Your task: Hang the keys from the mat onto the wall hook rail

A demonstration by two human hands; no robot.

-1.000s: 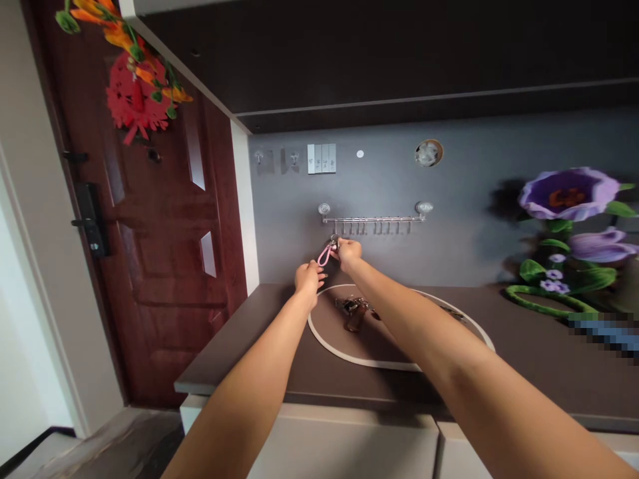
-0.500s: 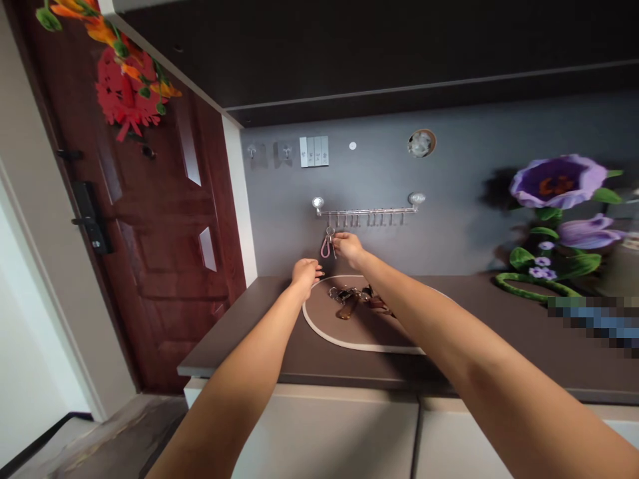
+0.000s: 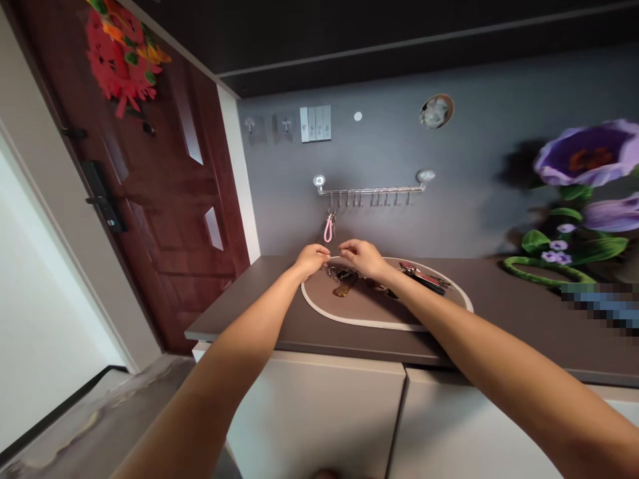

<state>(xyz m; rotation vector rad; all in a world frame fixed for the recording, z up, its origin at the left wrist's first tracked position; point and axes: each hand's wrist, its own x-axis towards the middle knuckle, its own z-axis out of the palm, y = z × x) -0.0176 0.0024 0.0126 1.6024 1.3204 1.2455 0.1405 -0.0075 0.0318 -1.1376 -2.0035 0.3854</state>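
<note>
A pink loop key ring [image 3: 328, 229] with keys hangs from the leftmost hook of a clear hook rail [image 3: 372, 191] on the grey wall. Below it, my right hand [image 3: 366, 258] hovers over the mat, fingers loosely bent and apart, with nothing seen in them. My left hand [image 3: 312, 259] is just to its left, by the mat's left edge, its fingers slightly bent and nothing visible in them. Under and beside the right hand, a bunch of keys with a brown fob [image 3: 345, 286] lies on the brown oval mat [image 3: 379, 324]. More keys with dark and red parts [image 3: 424, 277] lie farther right, partly behind my forearm.
The mat rests on a dark countertop [image 3: 499, 332] above white cabinet doors [image 3: 319, 399]. Purple artificial flowers [image 3: 579, 163] stand at the right. A dark shelf [image 3: 399, 30] overhangs the counter. At left is a red-brown door [image 3: 174, 219] with a black handle [image 3: 102, 199].
My right hand has let go of the hanging pink key ring and come down over the mat. My left hand stays close by. The view has tilted slightly downward.
</note>
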